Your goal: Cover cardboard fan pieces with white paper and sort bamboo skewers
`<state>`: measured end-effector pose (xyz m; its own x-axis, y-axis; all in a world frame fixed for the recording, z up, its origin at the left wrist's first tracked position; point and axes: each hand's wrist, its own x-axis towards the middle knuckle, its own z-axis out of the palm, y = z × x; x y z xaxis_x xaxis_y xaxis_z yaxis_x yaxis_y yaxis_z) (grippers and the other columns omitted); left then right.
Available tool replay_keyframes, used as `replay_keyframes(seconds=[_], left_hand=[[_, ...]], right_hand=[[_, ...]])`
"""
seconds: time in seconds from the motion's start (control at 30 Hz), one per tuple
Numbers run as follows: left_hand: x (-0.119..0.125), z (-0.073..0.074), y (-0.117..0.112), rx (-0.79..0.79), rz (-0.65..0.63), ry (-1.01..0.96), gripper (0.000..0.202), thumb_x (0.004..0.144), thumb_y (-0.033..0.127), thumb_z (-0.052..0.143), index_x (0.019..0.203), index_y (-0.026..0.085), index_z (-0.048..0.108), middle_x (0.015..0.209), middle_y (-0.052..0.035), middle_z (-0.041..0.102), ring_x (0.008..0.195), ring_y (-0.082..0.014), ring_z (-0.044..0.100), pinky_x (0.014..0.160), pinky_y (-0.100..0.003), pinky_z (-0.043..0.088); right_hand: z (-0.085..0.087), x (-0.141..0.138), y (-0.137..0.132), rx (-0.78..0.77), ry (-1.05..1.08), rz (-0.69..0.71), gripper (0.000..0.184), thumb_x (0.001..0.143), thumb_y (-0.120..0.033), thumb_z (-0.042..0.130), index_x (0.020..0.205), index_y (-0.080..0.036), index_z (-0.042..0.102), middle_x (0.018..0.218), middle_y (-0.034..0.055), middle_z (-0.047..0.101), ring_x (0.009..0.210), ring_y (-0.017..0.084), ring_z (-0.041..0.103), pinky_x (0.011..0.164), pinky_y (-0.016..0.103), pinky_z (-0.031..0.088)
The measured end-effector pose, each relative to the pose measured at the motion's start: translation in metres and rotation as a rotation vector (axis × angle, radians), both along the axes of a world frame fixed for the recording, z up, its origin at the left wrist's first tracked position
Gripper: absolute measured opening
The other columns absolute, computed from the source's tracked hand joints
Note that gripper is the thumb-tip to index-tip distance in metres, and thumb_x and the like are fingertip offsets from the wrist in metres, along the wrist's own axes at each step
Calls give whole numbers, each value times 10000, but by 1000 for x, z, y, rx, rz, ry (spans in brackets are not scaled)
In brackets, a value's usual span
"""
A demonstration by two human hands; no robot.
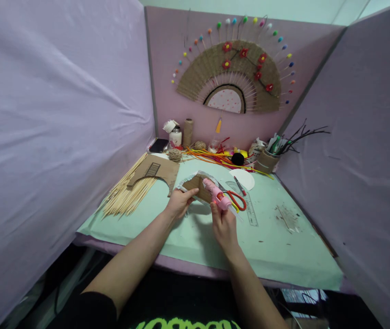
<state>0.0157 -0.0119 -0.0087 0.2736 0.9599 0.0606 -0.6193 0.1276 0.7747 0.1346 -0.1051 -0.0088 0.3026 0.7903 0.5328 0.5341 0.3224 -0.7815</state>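
**Cardboard arc (195, 185) and glue gun (215, 194) held over the middle of the worktop (284, 256)**

Cardboard arc, plain brown with a white frilly edging along its outer curve, sits tilted just above the pale green worktop, a little back from the near edge. The left hand (179, 203) has it by the lower left end, fingers pinching the edge. The right hand (225, 228) has its fingers wrapped tight round the grip of the pink glue gun, whose nose lies against the arc's right part.

Right behind the gun lie red-handled scissors (237, 199) across a clear ruler (249, 210), with a white half-disc (243, 178) just beyond. To the left a fan of bamboo skewers (126, 196) spreads out under a larger cardboard sheet (155, 170). Along the back stand a ball of twine (174, 154), a small jar (175, 136), a spool (188, 132), a phone (158, 145), a heap of coloured sticks (211, 157), a black ball (237, 159) and a cup of pens (266, 161). A woven fan (231, 75) with red flowers hangs on the back wall.

Purple cloth screens (61, 114) close in both sides and the back. Bare worktop lies in front of the hands and out to the right, marked only by some scuffs near the right screen.
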Motion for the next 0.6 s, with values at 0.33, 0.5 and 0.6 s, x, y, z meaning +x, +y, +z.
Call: replay_keyframes(seconds=[0.33,0.5,0.6], left_hand=[[0,-2,2,-2,18,11,645,548,188,843,1156,183,631,955,-59,733,925,-221,670,874,-363,497],[0,-3,2,14,21,29,612,560,201,839,1136,181,633,965,-61,730,939,-222,669,886,-367,492],[0,-1,1,6,15,29,544,556,195,839,1066,172,653,976,-63,729,944,-219,666,878,-356,498]], right_hand=[[-1,3,-2,-17,6,-35,390,931,-463,413,1029,-137,602,943,118,633,907,241,590,782,372,475],[-2,5,-2,-2,-5,-62,395,927,-481,413,987,-149,619,916,109,636,886,247,595,768,378,477],[-3,5,-2,-17,2,-66,390,929,-483,416,978,-154,620,933,112,642,878,241,599,794,385,476]])
